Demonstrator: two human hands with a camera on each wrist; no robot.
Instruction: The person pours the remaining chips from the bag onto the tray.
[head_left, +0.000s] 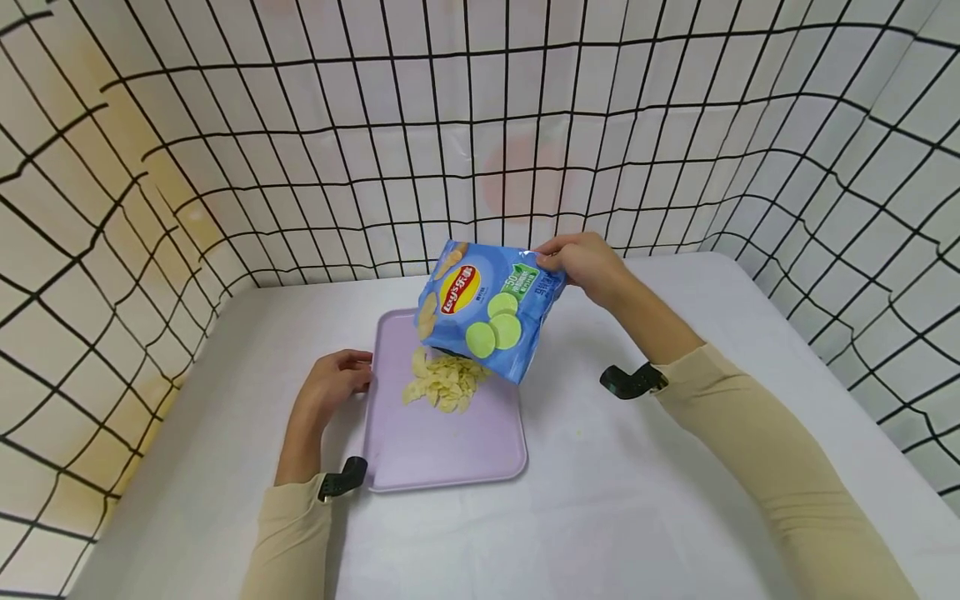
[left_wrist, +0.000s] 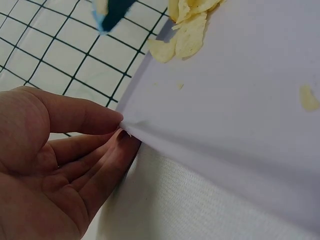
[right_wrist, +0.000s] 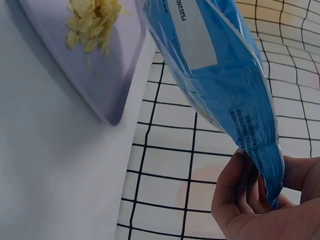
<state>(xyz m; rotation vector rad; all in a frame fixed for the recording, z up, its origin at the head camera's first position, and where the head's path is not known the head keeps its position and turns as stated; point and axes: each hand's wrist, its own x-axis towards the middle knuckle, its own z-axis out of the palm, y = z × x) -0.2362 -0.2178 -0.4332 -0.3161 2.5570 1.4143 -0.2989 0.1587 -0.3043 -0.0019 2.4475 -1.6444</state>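
Note:
A blue bag of potato chips (head_left: 480,304) is tilted over a lilac tray (head_left: 442,458), its lower left side towards the tray. My right hand (head_left: 588,265) pinches the bag by its upper right corner; in the right wrist view the thumb and fingers (right_wrist: 230,190) lie on either side of the bag's end. Beneath the bag, a heap of potato chips (head_left: 446,385) lies on the tray, partly hidden by it. At the tray's left rim, my left hand (head_left: 333,383) pinches the edge, thumb above and fingers below, as the left wrist view shows.
A white cloth covers the table (head_left: 600,508). A black wire grid (head_left: 472,125) with white sheeting behind it encloses the back and both sides. One loose chip (left_wrist: 308,97) and small crumbs lie apart from the heap on the tray.

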